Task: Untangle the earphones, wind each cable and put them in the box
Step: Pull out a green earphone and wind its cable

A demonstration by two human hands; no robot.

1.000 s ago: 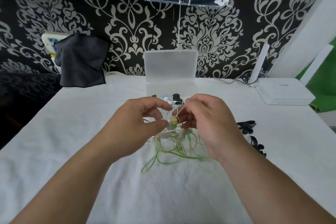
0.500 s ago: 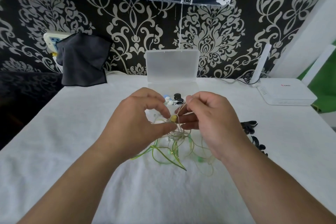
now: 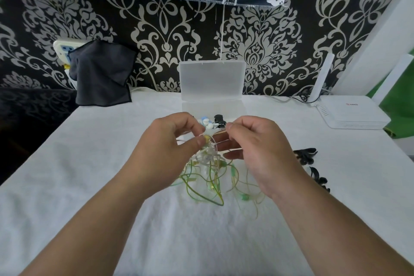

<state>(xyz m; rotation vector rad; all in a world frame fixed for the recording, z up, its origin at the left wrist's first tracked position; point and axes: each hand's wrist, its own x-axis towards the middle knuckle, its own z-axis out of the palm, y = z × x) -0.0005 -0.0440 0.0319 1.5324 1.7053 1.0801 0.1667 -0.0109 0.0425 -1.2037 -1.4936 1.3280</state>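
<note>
— Where are our hands?

— Both raised over the middle of the white-covered table point(image 3: 94, 186). Our left hand point(image 3: 167, 152) has thumb and forefinger pinched together on a small yellow earbud point(image 3: 208, 139) at the top of the tangle. Our right hand point(image 3: 259, 152) pinches a thin pale strand beside it, with its other fingers curled loosely underneath.

— And the earphones themselves?

— The tangled green and yellow earphone cables point(image 3: 208, 186) hang from our fingers, and their lower loops lie on the cloth between our wrists. A green earbud point(image 3: 243, 197) rests on the table near our right wrist. We cannot tell how many sets are knotted together.

— The box?

— The clear plastic box point(image 3: 211, 80) sits just beyond our hands, towards the far wall, its lid standing upright and open. Inside we see small white, blue and black pieces point(image 3: 212, 121), partly hidden behind our fingers.

— Anything else around?

— Black earphones point(image 3: 305, 155) lie on the cloth to the right of our right hand. A white router point(image 3: 351, 114) sits at the far right, and a dark cloth point(image 3: 102, 74) hangs at the far left against the patterned wall.
</note>
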